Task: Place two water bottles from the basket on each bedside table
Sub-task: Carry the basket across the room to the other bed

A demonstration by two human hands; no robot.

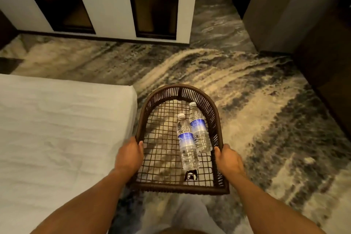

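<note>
Forearms: nearest to me, both reach forward and down from the bottom edge; pale trousers show between them.
Left hand (129,155): I have it closed over the basket's left rim, fingers wrapped outside, thumb hooked inside the wall.
Right hand (228,158): closed the same way on the right rim, so the load hangs between my two grips.
Basket (176,188): dark woven, flat near edge, rounded far end, open grid floor; I carry it above the carpet, just beside the bed corner.
Near bottle (187,145): lying on its side, clear, white cap pointing away from me, blue label round the middle.
Far bottle (199,129): lying alongside and touching the first, against the right wall, same cap and label.
Risk, rolling: both bottles lie loose on a grid floor; if I tip the basket they could roll or slide to the far end and shift the weight.
Risk, bumping: the left rim passes close to the bed (57,129); a knock there could jolt my grip.
Risk, release: taking a bottle means freeing one hand, and the basket may then sag.
Carpet (266,110): swirled dark and sand pattern, nothing lying in my path.
Bedside table: I cannot see one from here.
Wall panels (106,2): white with dark insets, farthest away.
</note>
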